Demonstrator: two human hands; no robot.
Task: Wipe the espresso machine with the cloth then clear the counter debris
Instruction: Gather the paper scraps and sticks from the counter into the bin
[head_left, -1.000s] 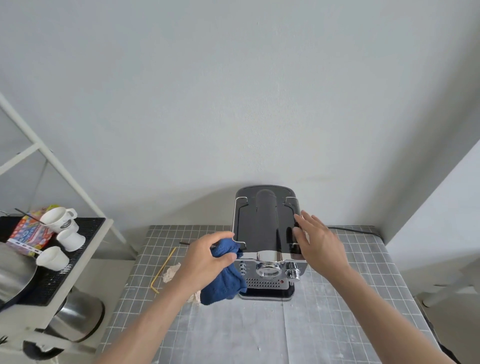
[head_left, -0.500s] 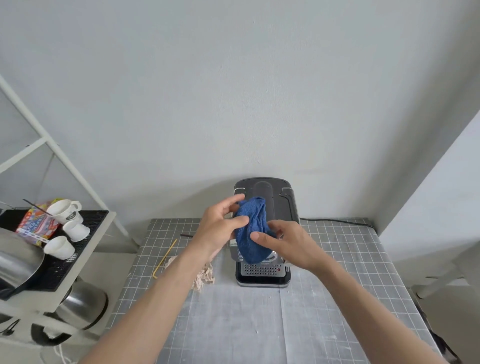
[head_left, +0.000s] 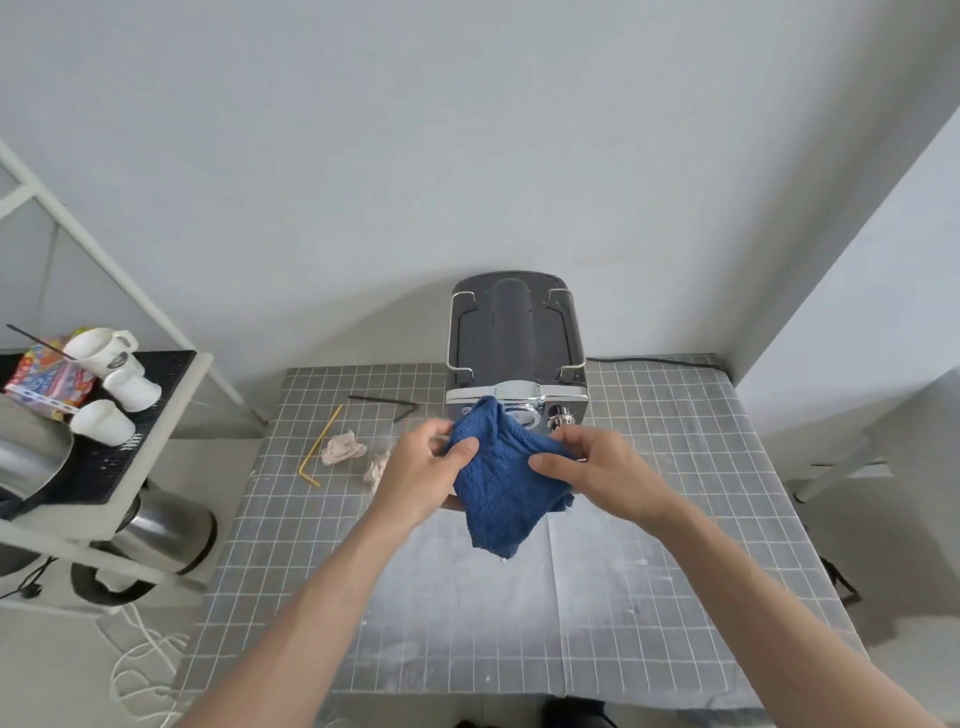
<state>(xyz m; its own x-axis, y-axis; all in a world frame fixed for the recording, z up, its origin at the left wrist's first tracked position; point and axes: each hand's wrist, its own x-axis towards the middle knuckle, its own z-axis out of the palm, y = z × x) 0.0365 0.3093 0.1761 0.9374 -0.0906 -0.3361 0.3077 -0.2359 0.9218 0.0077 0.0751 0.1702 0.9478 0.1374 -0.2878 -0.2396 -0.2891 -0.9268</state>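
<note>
A black and chrome espresso machine (head_left: 514, 338) stands at the back of the grey gridded counter (head_left: 467, 623). In front of it a blue cloth (head_left: 501, 493) hangs spread between both hands and hides the machine's lower front. My left hand (head_left: 423, 467) pinches the cloth's left edge. My right hand (head_left: 597, 467) pinches its right edge. Debris lies left of the machine: two crumpled pale paper scraps (head_left: 340, 448), a bent yellow straw (head_left: 318, 448) and a thin black stick (head_left: 384, 401).
A white cart (head_left: 161, 457) on the left carries white cups (head_left: 104, 348), a colourful packet (head_left: 49, 379) and metal pots. A black cable (head_left: 654, 360) runs behind the machine. White cord (head_left: 140, 670) lies on the floor. Walls close in behind and to the right.
The cloth has come down from the machine's top and is now spread out between both hands in front of it. The view has shifted closer and lower.
</note>
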